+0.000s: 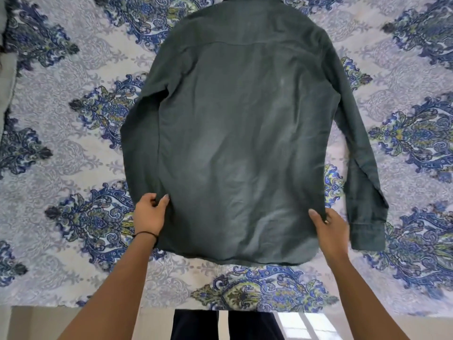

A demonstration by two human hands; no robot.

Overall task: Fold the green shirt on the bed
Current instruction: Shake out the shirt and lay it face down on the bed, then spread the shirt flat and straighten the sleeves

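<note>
One green shirt is pinched at its sides by left hand and right hand on one bed.

The shirt lies flat on the bed, collar far, hem near, sleeves alongside.

The green shirt lies back-up on the patterned bed; left hand and right hand pinch its side edges near the hem.
</note>
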